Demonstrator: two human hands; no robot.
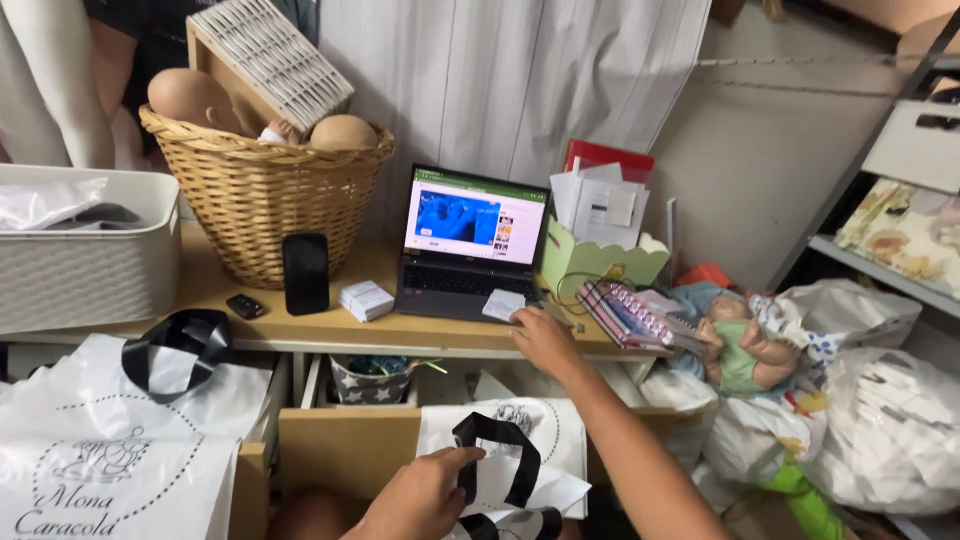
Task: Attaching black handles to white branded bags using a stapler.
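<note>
View down onto a light wooden desk (300,325) crossing the middle of the frame, backed by a white panelled wall (520,80). At far left stands a white ribbed plastic bin (85,260); beside it, a round woven wicker basket (265,205) holding doll heads, with a black phone (305,272) propped against it. At centre an open dark laptop (468,250) shows a lit screen; a small white card (503,304) lies on its front right corner. Right of it are a green paper-filled box (595,262) and a spiral notebook (630,315).

My left hand (420,495), at lower centre, has its fingers closed on the black ribbon handle (500,460) of a white paper bag (530,455) lying over the open drawer. My right hand (545,340), fingers loosely spread and holding nothing, rests at the desk's front edge, touching the card.

Free desk surface is a narrow front strip. A baby doll (740,350) and white plastic bags (880,420) crowd the lower right.
</note>
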